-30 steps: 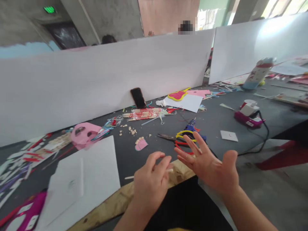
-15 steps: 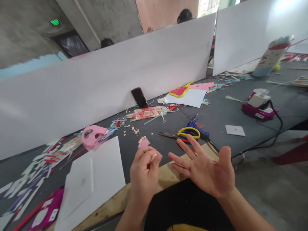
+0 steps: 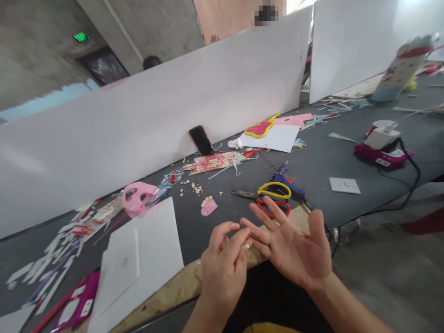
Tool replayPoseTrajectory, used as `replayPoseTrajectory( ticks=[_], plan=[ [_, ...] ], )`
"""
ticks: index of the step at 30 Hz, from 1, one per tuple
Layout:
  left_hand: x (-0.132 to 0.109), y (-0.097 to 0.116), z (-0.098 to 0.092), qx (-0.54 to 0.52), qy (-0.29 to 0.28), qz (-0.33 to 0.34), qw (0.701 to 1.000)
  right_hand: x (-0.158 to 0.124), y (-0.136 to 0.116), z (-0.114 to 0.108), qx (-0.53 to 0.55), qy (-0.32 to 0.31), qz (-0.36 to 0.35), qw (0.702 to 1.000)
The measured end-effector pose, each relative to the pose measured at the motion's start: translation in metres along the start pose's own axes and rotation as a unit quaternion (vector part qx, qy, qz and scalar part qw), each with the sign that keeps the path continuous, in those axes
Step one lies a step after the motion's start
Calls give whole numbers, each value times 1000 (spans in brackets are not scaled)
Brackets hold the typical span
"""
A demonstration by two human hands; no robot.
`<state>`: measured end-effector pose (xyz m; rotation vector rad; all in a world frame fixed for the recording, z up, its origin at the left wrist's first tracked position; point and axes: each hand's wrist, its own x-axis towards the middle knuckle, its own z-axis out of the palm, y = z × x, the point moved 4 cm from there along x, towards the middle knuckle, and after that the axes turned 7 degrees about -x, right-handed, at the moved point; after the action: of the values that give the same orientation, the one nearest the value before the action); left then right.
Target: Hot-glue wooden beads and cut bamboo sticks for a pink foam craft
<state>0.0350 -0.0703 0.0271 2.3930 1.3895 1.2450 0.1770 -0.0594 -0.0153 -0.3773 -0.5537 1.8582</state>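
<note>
Over the table's front edge my left hand [image 3: 225, 256] is closed, its thumb and fingertips pressed together at the fingertips of my right hand. A tiny pale speck shows at the pinch, too small to name. My right hand [image 3: 294, 245] is palm up with its fingers spread and nothing lying on the palm. Beyond the hands lies a pink rounded piece [image 3: 208, 209] with small pale bits [image 3: 207, 200] along its upper edge. Scissors [image 3: 274, 190] with one yellow and one red handle rest just past my right fingertips, beside a blue glue gun [image 3: 286, 181].
More pale bits [image 3: 196, 188] are scattered near a packet of sticks [image 3: 213, 163]. A phone [image 3: 201, 140] leans on the white partition [image 3: 156, 111]. White sheets [image 3: 138, 268] lie left, a magenta power strip [image 3: 383, 156] with a cable right, and a bottle [image 3: 398, 74] behind it.
My left hand has moved right and slightly down, so its fingertips now meet those of my right hand. My right hand stays spread, shifted slightly left.
</note>
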Motion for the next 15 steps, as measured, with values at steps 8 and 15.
replayPoseTrajectory(
  ticks=[8,15],
  plan=[
    [1,8,6,57,9,56,997,-1,3,6,-12,-1,-8,1000],
    [-1,10,3,30,20,70,997,1,10,6,36,-12,6,999]
  ],
)
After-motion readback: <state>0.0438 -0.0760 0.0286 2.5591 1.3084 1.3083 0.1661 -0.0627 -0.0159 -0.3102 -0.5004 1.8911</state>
